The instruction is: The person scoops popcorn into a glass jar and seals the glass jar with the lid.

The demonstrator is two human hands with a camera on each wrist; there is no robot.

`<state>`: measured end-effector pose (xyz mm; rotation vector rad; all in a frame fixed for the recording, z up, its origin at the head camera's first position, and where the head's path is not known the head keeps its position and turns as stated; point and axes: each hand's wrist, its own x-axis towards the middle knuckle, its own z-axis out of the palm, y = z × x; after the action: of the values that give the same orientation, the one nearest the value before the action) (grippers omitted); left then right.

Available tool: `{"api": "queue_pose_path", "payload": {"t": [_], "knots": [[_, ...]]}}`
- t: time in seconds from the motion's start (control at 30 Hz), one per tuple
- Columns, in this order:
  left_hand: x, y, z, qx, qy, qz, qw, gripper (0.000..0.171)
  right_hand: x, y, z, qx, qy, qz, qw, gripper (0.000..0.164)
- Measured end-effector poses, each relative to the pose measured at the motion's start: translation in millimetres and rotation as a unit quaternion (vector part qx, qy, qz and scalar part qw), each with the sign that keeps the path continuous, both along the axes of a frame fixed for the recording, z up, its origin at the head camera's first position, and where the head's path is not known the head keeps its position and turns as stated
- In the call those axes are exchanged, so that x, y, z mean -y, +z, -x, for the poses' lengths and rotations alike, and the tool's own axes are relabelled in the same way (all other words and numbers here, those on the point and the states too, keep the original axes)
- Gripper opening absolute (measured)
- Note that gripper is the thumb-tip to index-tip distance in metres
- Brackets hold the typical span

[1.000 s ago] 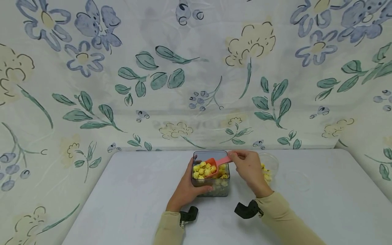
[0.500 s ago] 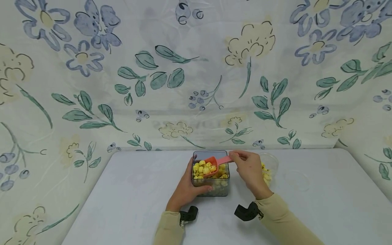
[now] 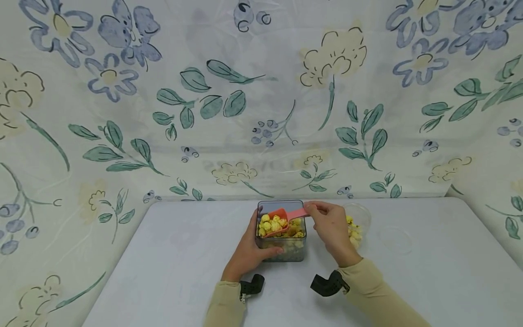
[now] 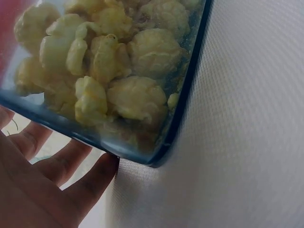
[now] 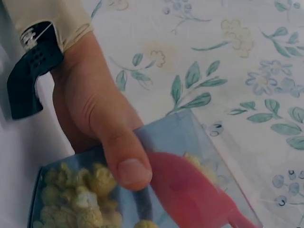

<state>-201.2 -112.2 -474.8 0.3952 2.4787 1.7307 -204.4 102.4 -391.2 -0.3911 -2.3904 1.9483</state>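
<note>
A square, clear bluish container (image 3: 284, 250) stands on the table, filled with yellow popcorn (image 3: 296, 232). My left hand (image 3: 248, 254) grips it at its left side, thumb across the front wall. In the left wrist view its fingers (image 4: 90, 183) lie against the container's wall. My right hand (image 3: 333, 227) pinches the handle of a pink-red scoop (image 3: 297, 213) between thumb and fingers. Popcorn heaps in the scoop's bowl, which sits inside the container's opening. In the right wrist view the thumb (image 5: 130, 166) presses on the scoop's handle.
Just behind my right hand, partly hidden by it, is a round clear tub (image 3: 361, 217) with more popcorn. A clear round lid (image 3: 395, 240) lies flat to its right. The white table (image 3: 171, 272) ends at a flower-printed backdrop (image 3: 245, 113).
The scoop has shifted slightly left and up within the container, its bowl still heaped with popcorn. My right hand has moved a little with it. My left hand keeps its grip.
</note>
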Motion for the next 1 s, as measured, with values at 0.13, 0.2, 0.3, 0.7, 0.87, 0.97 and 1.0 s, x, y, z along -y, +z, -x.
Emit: {"api": "queue_pose_path", "payload": {"t": [0.13, 0.2, 0.3, 0.7, 0.87, 0.97, 1.0], "knots": [[-0.3, 1.0, 0.5, 0.005, 0.001, 0.003, 1.0000, 0.114, -1.2, -0.7, 0.9, 0.005, -0.001, 0.000, 1.000, 0.030], [-0.8, 2.6, 0.4, 0.010, 0.003, 0.010, 0.9999, 0.114, -2.9, -1.0, 1.2, 0.015, -0.003, 0.004, 1.000, 0.031], [-2.0, 9.5, -1.9, 0.024, 0.005, 0.018, 0.9995, 0.115, -5.0, -1.7, 1.5, 0.031, -0.009, 0.013, 0.999, 0.032], [-5.8, 42.9, -17.3, 0.044, 0.003, 0.024, 0.9987, 0.112, -5.9, -3.5, 1.3, 0.042, -0.023, 0.046, 0.998, 0.033], [-5.1, 40.9, -16.6, 0.048, 0.002, 0.016, 0.9987, 0.113, -5.9, -2.2, -0.3, 0.045, -0.026, 0.048, 0.997, 0.032], [-4.7, 40.8, -16.6, 0.047, 0.000, 0.014, 0.9988, 0.113, -6.5, -1.1, -1.6, 0.047, -0.032, 0.052, 0.997, 0.031], [-4.6, 41.0, -16.8, 0.047, 0.000, 0.015, 0.9988, 0.113, -6.7, -0.9, -2.0, 0.047, -0.035, 0.053, 0.997, 0.032]]}}
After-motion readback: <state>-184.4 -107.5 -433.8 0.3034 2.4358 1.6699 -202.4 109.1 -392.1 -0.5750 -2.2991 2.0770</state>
